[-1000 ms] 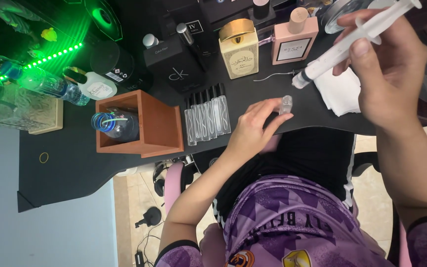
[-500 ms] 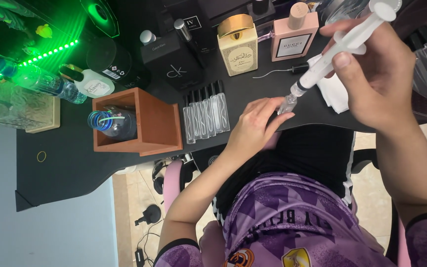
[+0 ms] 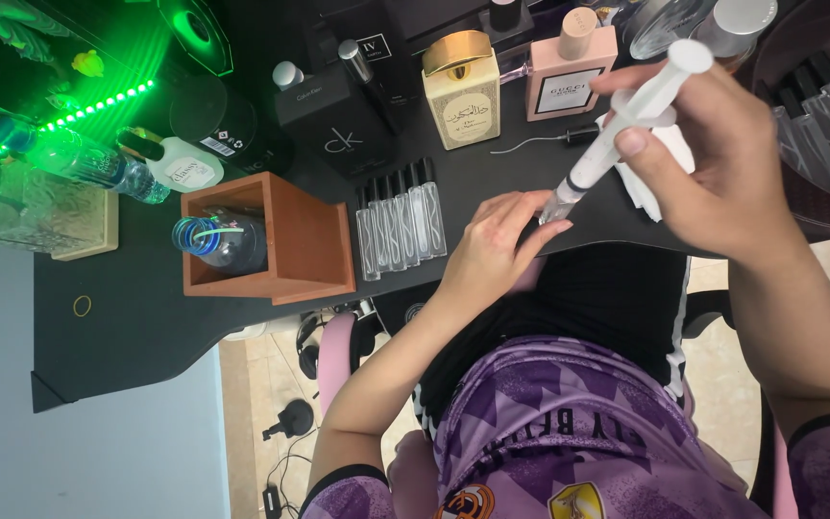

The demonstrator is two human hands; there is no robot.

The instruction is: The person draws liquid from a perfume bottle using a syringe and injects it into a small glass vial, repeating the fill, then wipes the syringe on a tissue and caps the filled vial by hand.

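Note:
My left hand (image 3: 492, 255) rests on the black desk (image 3: 136, 317) near its front edge and pinches a small clear vial (image 3: 557, 210) upright between its fingertips. My right hand (image 3: 732, 163) grips a clear plastic syringe (image 3: 617, 135), thumb near the plunger top. The syringe slants down to the left, and its tip meets the mouth of the vial. A white tissue (image 3: 641, 187) lies under the right hand, mostly hidden.
A row of several empty spray vials (image 3: 401, 231) lies left of my left hand. Beside it stands a wooden box (image 3: 309, 245) holding a water bottle (image 3: 218, 240). Behind are a cream perfume bottle (image 3: 461, 91), a pink one (image 3: 569, 67) and black boxes (image 3: 333, 120). A dark tub of vials (image 3: 818, 106) sits at right.
My right hand has lowered the syringe from above the desk until its tip reached the vial. My left hand kept the vial in place.

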